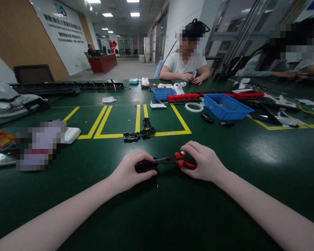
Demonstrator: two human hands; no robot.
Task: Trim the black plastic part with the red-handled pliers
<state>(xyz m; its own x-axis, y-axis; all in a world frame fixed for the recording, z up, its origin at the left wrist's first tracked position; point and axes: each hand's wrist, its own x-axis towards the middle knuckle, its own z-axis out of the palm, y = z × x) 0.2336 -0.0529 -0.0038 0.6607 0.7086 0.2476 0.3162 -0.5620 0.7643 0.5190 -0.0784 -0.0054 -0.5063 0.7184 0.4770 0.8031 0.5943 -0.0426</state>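
Observation:
My left hand (132,170) is closed around a small black plastic part (146,166), thumb along its near side and fingers over the far side. In my right hand (202,160) are red-and-black handled pliers (183,161), their handles spread somewhat apart. The long jaws point left and meet the right end of the black part; whether they grip it cannot be made out. A tiny white bit (157,185) lies on the green table (170,212) just below. Beyond my hands, several black plastic pieces (132,136) lie on the yellow tape lines.
Blue bins (226,108) stand at the back right, near a white ring (194,107) and a long red strip (184,97). A black part (207,118) lies before them. A white device (72,135) is at left. Across the table sits a person (185,64).

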